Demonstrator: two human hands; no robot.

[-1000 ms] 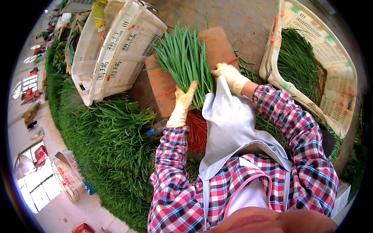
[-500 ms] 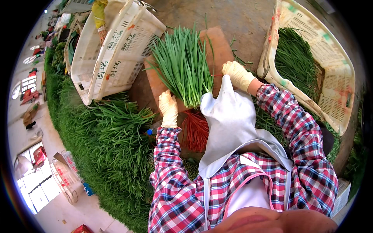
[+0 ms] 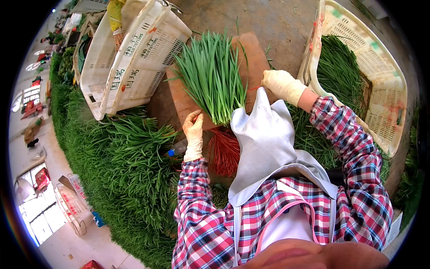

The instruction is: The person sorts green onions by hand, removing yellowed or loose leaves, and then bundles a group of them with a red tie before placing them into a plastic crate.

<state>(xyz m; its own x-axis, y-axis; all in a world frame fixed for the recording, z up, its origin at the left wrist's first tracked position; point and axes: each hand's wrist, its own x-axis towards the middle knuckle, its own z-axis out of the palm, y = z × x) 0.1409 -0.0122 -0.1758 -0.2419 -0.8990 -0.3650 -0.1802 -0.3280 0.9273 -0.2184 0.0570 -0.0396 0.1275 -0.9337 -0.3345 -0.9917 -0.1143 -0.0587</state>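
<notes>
A bundle of long green garlic chives (image 3: 212, 80) lies on a brown board (image 3: 253, 58), its pale cut ends toward me. To the right of it, my right hand (image 3: 283, 87), in a cream glove, is closed on a thin red tie (image 3: 255, 88) stretched from the bundle's side. My left hand (image 3: 193, 132), gloved likewise, is pinched closed left of the cut ends, with a bit of red showing at its fingertips. The tie's course under the chives is hidden. Below the board's near edge hangs a bunch of red ties (image 3: 225, 152).
White plastic crates (image 3: 134, 58) lean at the upper left. Another crate (image 3: 376, 49) on the right holds loose greens (image 3: 340, 71). Heaped chives (image 3: 130, 179) fill the left side, with a blue-capped bottle (image 3: 178, 148) by my left wrist. A grey apron (image 3: 264, 139) covers my lap.
Both hands have drawn apart: my right hand moved right with the tie, and my left hand moved slightly toward me. The bottle beside my left wrist shows more now. The bundle stays in place.
</notes>
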